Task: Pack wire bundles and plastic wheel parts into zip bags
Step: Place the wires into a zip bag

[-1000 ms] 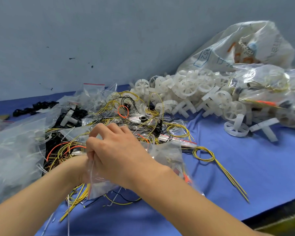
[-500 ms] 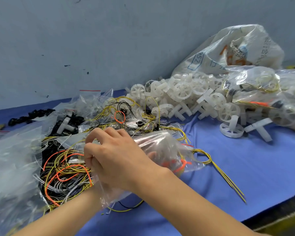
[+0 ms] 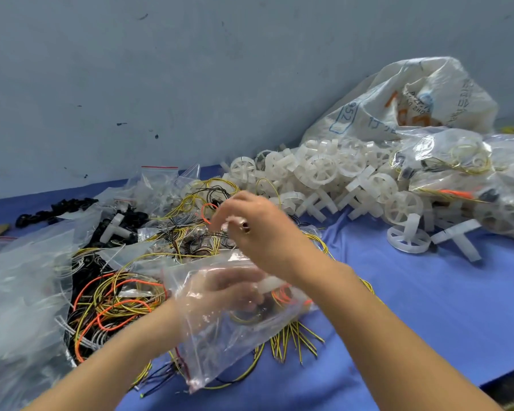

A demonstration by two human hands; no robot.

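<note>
Over the blue desk (image 3: 428,307), the left hand (image 3: 229,287) sits inside a clear zip bag (image 3: 220,336) beside orange and yellow wires, its grip blurred beyond telling, while the right hand (image 3: 258,232) above pinches a small part, with white plastic wheels (image 3: 324,173) piled behind.

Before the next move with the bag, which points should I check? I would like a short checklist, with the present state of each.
1. Zip bag is held: ok, the left hand is seen through the plastic, supporting it.
2. Right hand is free for the next part: not ok, it pinches a small dark-tipped piece; blur hides what it is.
3. Wires are in the bag: ok, orange and yellow wires show inside.
4. A wheel part is in the bag: cannot tell, only a white piece shows near the mouth.
5. Bag is sealed: cannot tell; its mouth is blurred.
6. Wheel parts are in supply: ok, piled behind.
</note>
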